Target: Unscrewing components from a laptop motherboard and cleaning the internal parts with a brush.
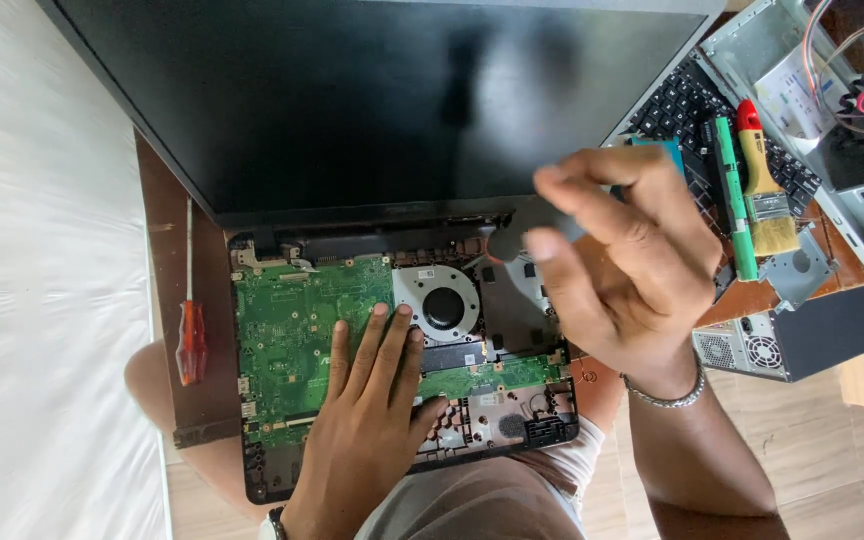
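Left hand [367, 400]: flat on board [292, 340], fingers together.
Right hand [622, 270]: pinching dark tool [512, 238], tip just right of and above fan [442, 303].

Screen [352, 100] looked glossy black, board [292, 330] was matt green, brush [767, 190] had a shiny wooden handle — bracelet [667, 395] was metal.

A makeshift computer repair corner

An opened laptop [402, 340] shows its green board, with a screwdriver [190, 340], paintbrush [764, 190], spare keyboard [697, 110] and a bare computer case [832, 110] crowding the small desk [177, 250].
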